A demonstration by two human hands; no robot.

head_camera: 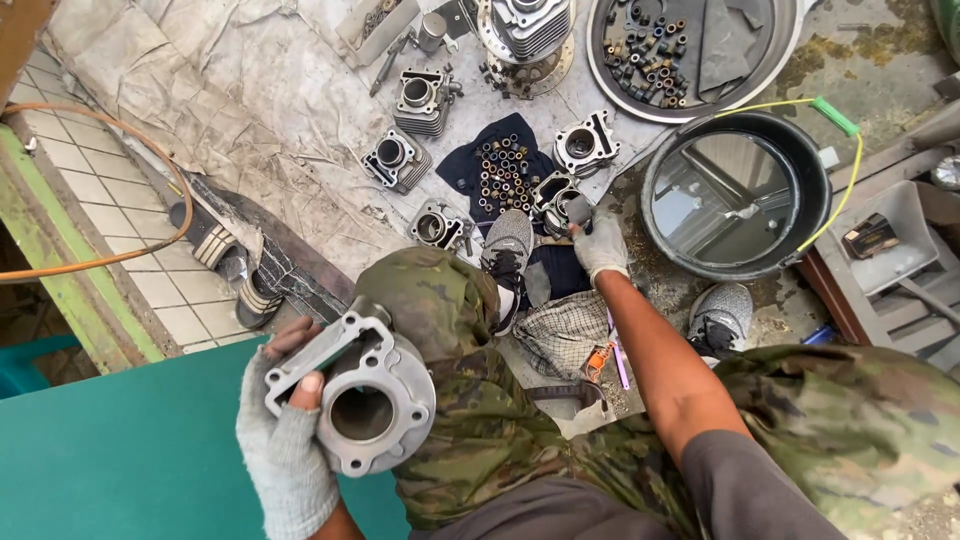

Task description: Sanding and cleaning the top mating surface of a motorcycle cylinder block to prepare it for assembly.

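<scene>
Nearest the lens is a pale grey cast-metal engine cylinder with a round bore (365,395), clasped in the gloved left hand (285,440) — fingers wrapped round its flange, held up over the camouflage-trousered knee (440,300). The right hand (600,245), in a grey knit glove, reaches down and closes on a small dark part at the edge of another finned cylinder block (555,195) on the ground; what exactly it pinches is too small to tell. As a judgement, sorting is midway: one cylinder is in hand and five more lie spread on the crumpled grey sheet (260,110). A dark cloth (465,160) holds small brass-coloured bushes. The round metal tray (780,45) carries more small fittings, and the black bucket (655,195) holds clear liquid.
</scene>
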